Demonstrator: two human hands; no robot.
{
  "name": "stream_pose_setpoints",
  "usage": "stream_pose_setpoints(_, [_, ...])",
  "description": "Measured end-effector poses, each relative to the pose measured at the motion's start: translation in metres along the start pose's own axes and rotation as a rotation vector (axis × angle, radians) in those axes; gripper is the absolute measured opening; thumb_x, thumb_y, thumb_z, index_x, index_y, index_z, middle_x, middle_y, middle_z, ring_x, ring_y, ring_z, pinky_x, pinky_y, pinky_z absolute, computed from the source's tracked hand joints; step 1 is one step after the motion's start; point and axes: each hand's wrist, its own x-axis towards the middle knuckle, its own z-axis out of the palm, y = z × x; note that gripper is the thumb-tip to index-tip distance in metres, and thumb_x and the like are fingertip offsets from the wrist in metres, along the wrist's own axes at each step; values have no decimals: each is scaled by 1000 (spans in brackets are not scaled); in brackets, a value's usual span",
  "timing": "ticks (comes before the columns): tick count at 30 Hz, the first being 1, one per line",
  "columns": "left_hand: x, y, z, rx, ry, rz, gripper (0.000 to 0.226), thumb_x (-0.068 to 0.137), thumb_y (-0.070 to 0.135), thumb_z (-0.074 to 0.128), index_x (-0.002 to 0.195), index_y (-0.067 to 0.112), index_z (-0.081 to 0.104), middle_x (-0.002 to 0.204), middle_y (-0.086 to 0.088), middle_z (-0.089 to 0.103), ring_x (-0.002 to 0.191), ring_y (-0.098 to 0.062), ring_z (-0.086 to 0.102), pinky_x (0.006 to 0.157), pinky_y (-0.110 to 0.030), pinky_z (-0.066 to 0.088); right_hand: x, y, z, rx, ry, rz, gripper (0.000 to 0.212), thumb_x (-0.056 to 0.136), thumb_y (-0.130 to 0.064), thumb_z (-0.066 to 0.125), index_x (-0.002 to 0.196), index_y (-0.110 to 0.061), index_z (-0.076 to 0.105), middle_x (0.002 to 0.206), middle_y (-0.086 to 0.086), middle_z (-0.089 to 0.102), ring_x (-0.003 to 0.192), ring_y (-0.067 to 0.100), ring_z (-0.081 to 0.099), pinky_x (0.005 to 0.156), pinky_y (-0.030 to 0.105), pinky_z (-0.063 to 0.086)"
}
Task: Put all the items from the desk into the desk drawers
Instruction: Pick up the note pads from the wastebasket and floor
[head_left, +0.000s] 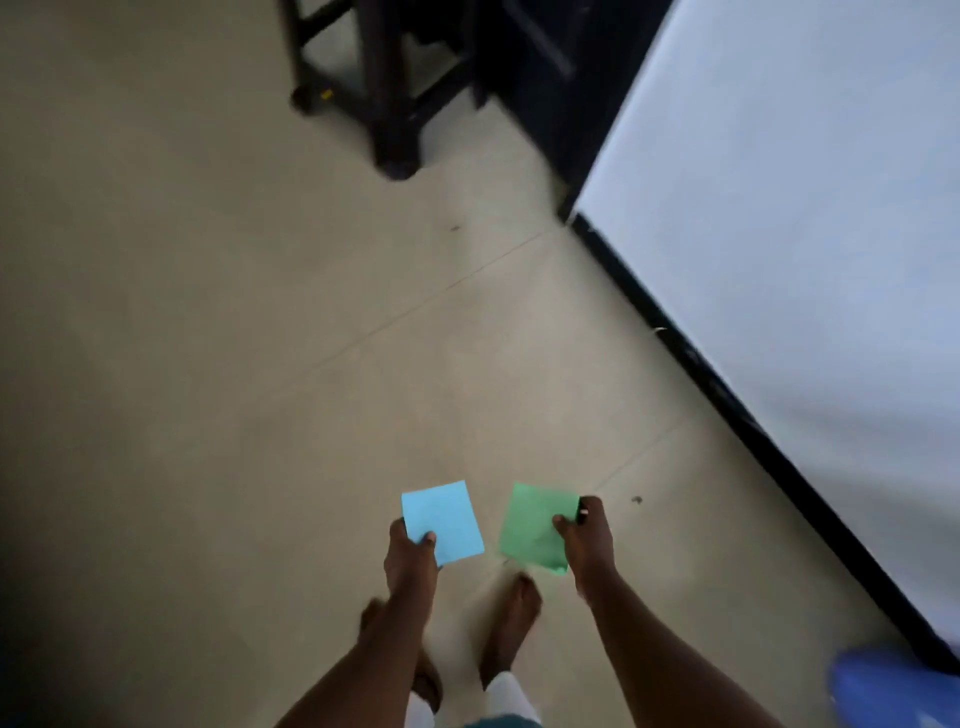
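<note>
Midway | left hand (410, 558) pinches square light-blue paper note (443, 521) | right hand (584, 540) pinches crumpled green paper note (535, 525) | drawers unseen; 2 notes unstowed

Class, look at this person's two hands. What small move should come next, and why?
Probably carry both sheets toward a drawer, none of which shows here. The left hand pinches the blue sheet and the right hand the green sheet, both held over the floor beside the white desk.
</note>
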Motion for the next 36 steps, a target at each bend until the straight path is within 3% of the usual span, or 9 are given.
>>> stream_pose_setpoints(4, [-89,44,58,308,-159,178,38,90,7,56,127,7,48,120,-18,61,107,-35,59,90,-37,50,-21,4,-111,236,179,96,38,84,9,55,104,-21,42,98,18,59,81,29,56,71,40,49])
stream_pose_setpoints(8, [-173,85,129,560,-330,397,36,93,8,52,128,5,47,122,-15,60,110,-32,57,81,-28,40,-34,18,-204,464,285,167,51,86,12,48,120,-24,39,99,16,55,80,27,52,69,36,48])
stream_pose_setpoints(10, [-211,98,165,626,-378,459,35,94,8,51,128,6,46,120,-15,61,108,-32,57,78,-28,40,-37,29,-249,558,340,198,47,87,13,47,123,-17,43,102,14,53,82,27,51,64,29,44])
stream_pose_setpoints(16, [-333,116,260,824,-518,615,38,94,7,50,132,7,45,122,-14,60,109,-32,57,78,-28,40,-62,63,-387,693,536,250,40,87,9,50,120,-12,49,114,16,57,86,29,55,71,33,47])
stream_pose_setpoints(19, [-391,116,306,921,-606,705,37,94,8,50,131,6,45,122,-14,60,109,-32,57,77,-26,38,-74,77,-456,778,639,249,39,89,6,52,124,-10,47,117,16,57,92,32,58,76,42,52])
stream_pose_setpoints(23, [-460,109,362,1041,-714,831,35,94,10,50,128,5,46,123,-15,59,110,-32,57,79,-28,40,-97,92,-529,892,751,237,40,92,6,49,126,-14,46,113,9,56,83,22,55,64,30,47])
stream_pose_setpoints(28, [-556,95,421,1099,-865,955,35,93,9,53,127,3,49,123,-19,60,111,-34,57,88,-33,45,-147,116,-605,927,937,273,42,91,4,50,129,-13,47,118,11,59,89,21,54,69,26,45])
stream_pose_setpoints(33, [-654,66,464,1182,-1135,1097,37,91,5,56,126,-2,49,123,-23,60,110,-36,58,91,-38,46,-220,147,-675,1014,1217,313,43,90,6,48,127,-16,48,114,7,58,85,19,55,54,22,44])
stream_pose_setpoints(36, [-713,42,479,1232,-1314,1121,39,90,5,57,128,-1,48,124,-21,60,108,-36,59,91,-36,48,-260,166,-707,1107,1377,353,46,91,5,49,131,-16,46,122,13,59,85,23,61,62,31,54])
